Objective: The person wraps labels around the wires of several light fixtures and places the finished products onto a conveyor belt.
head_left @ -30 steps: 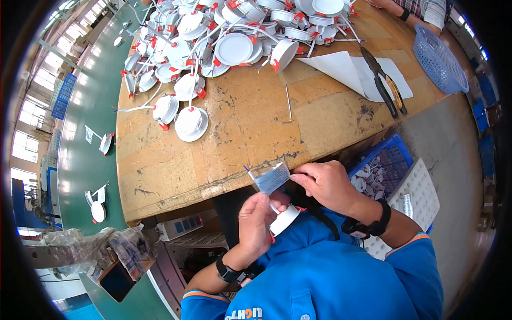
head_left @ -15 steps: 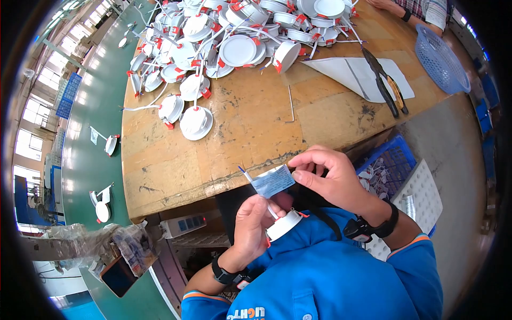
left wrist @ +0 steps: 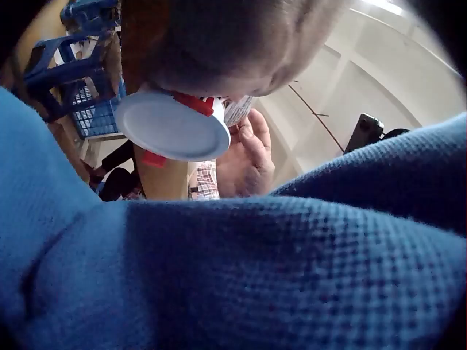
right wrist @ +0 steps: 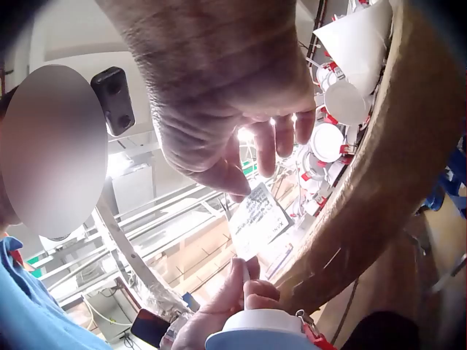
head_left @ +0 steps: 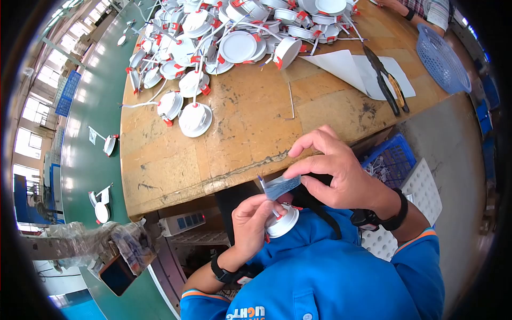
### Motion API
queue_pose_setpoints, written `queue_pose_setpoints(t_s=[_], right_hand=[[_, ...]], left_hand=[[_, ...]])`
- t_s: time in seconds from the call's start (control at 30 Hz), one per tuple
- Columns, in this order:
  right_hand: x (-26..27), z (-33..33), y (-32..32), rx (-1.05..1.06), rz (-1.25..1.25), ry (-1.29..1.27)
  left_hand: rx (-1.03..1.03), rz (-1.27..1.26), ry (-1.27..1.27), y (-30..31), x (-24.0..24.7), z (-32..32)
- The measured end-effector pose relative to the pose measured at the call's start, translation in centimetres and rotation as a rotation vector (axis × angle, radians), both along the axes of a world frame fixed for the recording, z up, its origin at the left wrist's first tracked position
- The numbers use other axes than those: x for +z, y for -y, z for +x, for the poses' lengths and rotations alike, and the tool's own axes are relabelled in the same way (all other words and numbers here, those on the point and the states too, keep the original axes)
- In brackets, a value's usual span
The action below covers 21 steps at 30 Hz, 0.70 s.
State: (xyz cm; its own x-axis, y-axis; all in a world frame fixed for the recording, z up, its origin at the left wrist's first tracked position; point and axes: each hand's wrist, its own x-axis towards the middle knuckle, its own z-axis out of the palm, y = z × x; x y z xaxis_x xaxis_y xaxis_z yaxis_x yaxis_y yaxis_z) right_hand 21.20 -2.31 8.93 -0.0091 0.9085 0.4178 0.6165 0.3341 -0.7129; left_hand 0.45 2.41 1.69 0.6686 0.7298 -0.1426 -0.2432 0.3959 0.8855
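"Holding what, the left grip (head_left: 250,224)?"

"A round white downlight (head_left: 282,221) with red clips. The fingers are curled round its body, face turned toward the blue shirt. It sits at six o'clock in the head view, below the near edge of the tabletop (head_left: 240,128) and close to the chest. The left wrist view shows its flat white face (left wrist: 171,127) from underneath."

"And the right grip (head_left: 341,170)?"

"Thumb and fingertips pinch a small printed label (head_left: 280,186) by its edge. The label stands just above the lamp, at about twelve o'clock from it. The right wrist view shows its printed face (right wrist: 257,219) over the lamp's rim (right wrist: 259,332)."

"Is the label stuck down yet?"

"I judge not. It looks free of the lamp body and tilted, though I cannot tell whether its lower end touches. So this piece seems about midway: lamp in hand, label brought to it, pressing down still to do."

"How much remains beyond that?"

"Plenty, by my reading. A heap of similar downlights (head_left: 224,42) covers the tabletop from ten to twelve o'clock, and I cannot see whether they carry labels. Pliers (head_left: 386,85) lie on white sheets (head_left: 352,69) at two o'clock, and a blue basket (head_left: 440,53) sits beyond them. A blue crate (head_left: 392,157) stands at three o'clock from the hands."
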Motion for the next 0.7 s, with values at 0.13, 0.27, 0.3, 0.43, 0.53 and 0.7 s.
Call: queue_pose_setpoints(t_s=[0.13, 0.27, 0.3, 0.43, 0.53, 0.7], right_hand=[[0.2, 0.2, -0.5, 0.031, 0.038, 0.084], [0.6, -0.1, -0.8, 0.023, 0.059, 0.075], [0.7, -0.1, -0.8, 0.039, 0.066, 0.089], [0.9, -0.2, -0.9, 0.065, 0.061, 0.100], [0.9, -0.2, -1.0, 0.067, 0.100, 0.110], [0.8, 1.4, -1.6, -0.130, 0.039, 0.094]], left_hand=[[-0.002, 0.035, -0.021, -0.1, 0.1, -0.1], [-0.007, 0.116, -0.028, -0.3, -0.2, -0.3], [-0.005, 0.136, -0.032, -0.4, -0.2, -0.3], [-0.016, 0.255, -0.057, -0.7, 0.6, -0.1], [0.008, 0.213, -0.062, -0.7, 0.7, -0.3], [0.025, 0.223, -0.088, -1.2, 0.3, -0.9]])
